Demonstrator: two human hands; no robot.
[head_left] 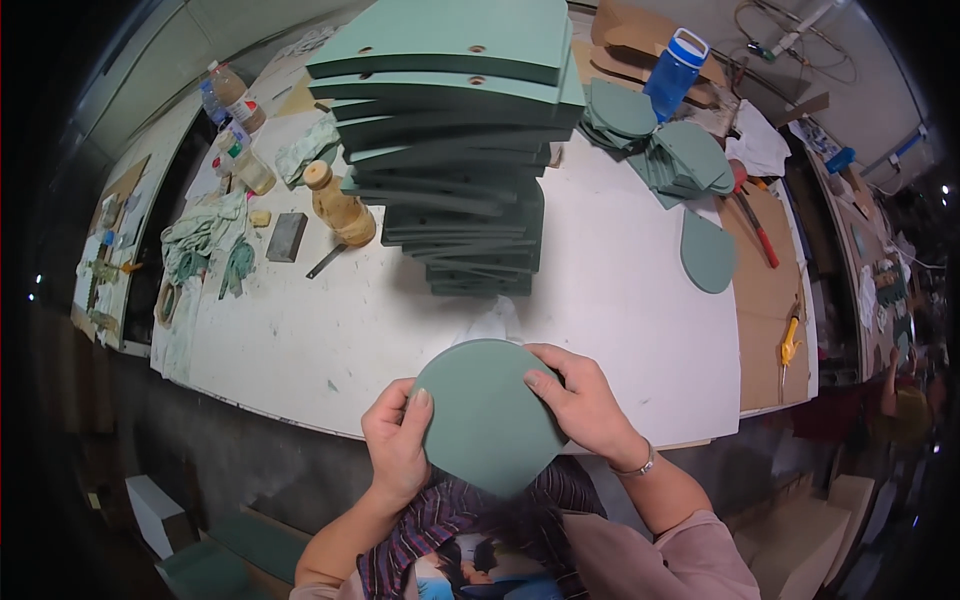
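Between both hands, at the table's near edge, I hold a flat green panel [490, 415] with a rounded far side and a blunt point toward me. My left hand [398, 432] grips its left edge, thumb on the top face. On the right edge, my right hand [580, 400] has its thumb on the face and its fingers along and behind the rim. The fingers under the panel are partly hidden. Beyond it rises a tall, uneven stack of green panels [450, 215], the upper ones larger with small holes. A crumpled white sheet [493, 318] lies between panel and stack.
Rounded green pieces [690, 158] lie in piles at the right, with a single one [708, 250] nearer. A red-handled tool [757, 230], a yellow-handled tool [790, 340] and a blue bottle [677, 75] are beyond. At left stand a glue-like bottle [342, 208], a dark block [287, 237] and rags [205, 235].
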